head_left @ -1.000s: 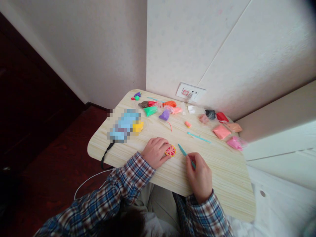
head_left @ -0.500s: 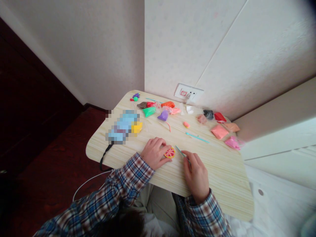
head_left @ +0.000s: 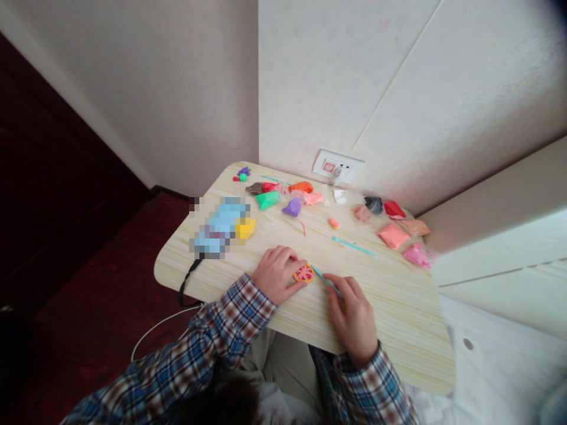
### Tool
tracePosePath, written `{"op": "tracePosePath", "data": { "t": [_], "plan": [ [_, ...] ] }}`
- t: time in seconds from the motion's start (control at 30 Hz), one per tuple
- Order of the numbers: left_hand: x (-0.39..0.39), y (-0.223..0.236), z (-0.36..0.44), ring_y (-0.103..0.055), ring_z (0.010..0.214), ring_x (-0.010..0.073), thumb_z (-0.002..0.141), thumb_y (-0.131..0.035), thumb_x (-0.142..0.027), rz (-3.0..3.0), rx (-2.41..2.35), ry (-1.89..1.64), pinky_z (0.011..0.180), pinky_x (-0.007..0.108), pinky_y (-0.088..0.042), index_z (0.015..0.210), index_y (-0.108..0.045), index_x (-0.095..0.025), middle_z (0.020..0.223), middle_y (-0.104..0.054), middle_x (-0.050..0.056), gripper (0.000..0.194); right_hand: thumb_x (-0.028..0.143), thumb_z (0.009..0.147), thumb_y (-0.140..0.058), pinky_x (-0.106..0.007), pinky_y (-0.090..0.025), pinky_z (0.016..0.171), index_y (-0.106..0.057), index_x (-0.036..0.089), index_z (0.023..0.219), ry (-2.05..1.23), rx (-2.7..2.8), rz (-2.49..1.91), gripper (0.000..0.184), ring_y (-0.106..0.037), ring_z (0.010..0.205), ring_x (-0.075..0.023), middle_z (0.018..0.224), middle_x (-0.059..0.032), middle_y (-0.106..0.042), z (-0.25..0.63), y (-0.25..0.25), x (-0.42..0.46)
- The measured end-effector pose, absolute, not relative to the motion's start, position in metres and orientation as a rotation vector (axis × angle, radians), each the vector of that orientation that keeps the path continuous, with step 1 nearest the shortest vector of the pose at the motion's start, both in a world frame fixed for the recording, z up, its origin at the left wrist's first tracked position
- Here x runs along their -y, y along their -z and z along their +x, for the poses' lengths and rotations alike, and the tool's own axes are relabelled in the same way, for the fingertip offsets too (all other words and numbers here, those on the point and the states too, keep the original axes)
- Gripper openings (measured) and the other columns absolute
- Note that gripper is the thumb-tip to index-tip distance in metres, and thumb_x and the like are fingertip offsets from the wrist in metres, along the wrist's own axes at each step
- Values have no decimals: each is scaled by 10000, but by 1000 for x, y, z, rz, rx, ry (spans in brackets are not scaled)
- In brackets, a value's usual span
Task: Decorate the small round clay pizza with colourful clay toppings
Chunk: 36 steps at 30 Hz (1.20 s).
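On the light wooden table (head_left: 398, 319) lies a small round clay disc (head_left: 304, 273), yellow with red wedges. My left hand (head_left: 275, 273) rests curled beside it, fingertips pinching its left edge. My right hand (head_left: 351, 316) is closed round a thin teal modelling tool (head_left: 325, 279), whose tip touches the disc's right edge.
Several small bags of coloured clay lie along the table's far side: green (head_left: 268, 199), purple (head_left: 293, 206), orange (head_left: 301, 186), pink (head_left: 393, 235). A second teal tool (head_left: 353, 246) lies mid-table. A blurred blue item (head_left: 220, 226) sits at the left. A wall socket (head_left: 337, 167) is behind.
My right hand has moved left, bringing the teal tool's tip from clear of the disc onto its right edge. The left hand has stayed on the disc.
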<state>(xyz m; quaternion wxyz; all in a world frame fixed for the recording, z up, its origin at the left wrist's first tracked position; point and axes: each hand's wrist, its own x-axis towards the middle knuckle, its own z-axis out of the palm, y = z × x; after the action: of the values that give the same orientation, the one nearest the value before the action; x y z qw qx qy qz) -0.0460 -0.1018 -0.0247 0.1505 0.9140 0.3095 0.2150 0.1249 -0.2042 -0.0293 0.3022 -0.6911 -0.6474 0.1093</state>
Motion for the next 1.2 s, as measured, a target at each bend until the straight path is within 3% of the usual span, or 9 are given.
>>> {"op": "tracePosePath", "data": {
  "t": [1.2],
  "plan": [
    [102, 22, -46, -475, 944, 240, 792, -585, -406, 2629, -899, -564, 810, 392, -399, 1105, -588, -175, 998, -529, 87, 389, 204, 891, -401, -308, -460, 709, -562, 169, 1094, -193, 1770, -1785, 261, -546, 787, -175, 855, -56, -562, 125, 32, 207]
  ]
}}
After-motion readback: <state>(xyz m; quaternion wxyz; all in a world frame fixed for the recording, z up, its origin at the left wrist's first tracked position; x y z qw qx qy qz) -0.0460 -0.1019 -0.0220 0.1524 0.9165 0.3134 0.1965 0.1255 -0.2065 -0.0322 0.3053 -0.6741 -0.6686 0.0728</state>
